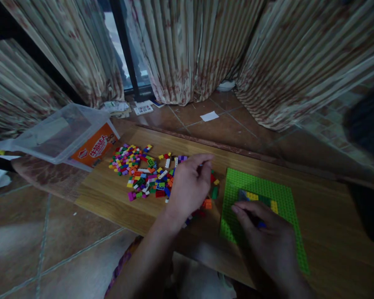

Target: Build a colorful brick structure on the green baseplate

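L hand hovers palm-down over the bricks scattered on the worktop, fingers loosely spread, can't tell if it holds any. R hand rests on the green baseplate, fingers curled, fingertips near the few yellow/blue bricks fixed there; grip unclear. Clear tub lies tipped at worktop's far-left end.

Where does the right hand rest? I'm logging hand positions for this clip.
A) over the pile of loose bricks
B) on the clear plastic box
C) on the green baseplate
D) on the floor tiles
C: the right hand lies on the green baseplate, while the left hand is over the loose bricks.
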### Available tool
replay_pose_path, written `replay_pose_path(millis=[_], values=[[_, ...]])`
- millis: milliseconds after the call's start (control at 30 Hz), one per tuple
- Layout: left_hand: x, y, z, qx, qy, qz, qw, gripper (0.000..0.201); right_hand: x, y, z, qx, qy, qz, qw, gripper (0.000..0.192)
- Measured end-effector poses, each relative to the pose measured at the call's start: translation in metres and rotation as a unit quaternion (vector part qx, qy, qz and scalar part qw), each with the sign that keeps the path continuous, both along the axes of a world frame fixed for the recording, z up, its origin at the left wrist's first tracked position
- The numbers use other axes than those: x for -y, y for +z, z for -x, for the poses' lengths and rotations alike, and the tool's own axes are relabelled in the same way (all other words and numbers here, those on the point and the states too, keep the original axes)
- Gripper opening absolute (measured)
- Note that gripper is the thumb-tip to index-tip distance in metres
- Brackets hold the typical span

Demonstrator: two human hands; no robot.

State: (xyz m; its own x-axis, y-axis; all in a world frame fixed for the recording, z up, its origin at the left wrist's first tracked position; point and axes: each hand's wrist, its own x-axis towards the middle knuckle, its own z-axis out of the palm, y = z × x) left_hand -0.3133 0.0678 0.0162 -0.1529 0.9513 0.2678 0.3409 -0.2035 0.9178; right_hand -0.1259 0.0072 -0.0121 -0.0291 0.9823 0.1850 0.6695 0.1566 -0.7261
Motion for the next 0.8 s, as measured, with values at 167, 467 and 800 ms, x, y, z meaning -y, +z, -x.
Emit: replay_pose_path(millis=[167,467,800], values=[[-0.009,0.003,0.03,0.19,0.1,0.014,0.977,0.016,0.0,-0.005,0.023,0.017,0.088,-0.06,0.994,0.011],[-0.012,0.012,0.047,0.308,0.125,0.008,0.943,0.013,-0.007,-0.016,0.043,0.029,0.102,-0.077,0.991,0.013],[-0.012,0.016,0.084,0.417,0.245,-0.052,0.874,0.01,-0.01,-0.018,0.043,0.033,0.061,-0.131,0.989,0.011]])
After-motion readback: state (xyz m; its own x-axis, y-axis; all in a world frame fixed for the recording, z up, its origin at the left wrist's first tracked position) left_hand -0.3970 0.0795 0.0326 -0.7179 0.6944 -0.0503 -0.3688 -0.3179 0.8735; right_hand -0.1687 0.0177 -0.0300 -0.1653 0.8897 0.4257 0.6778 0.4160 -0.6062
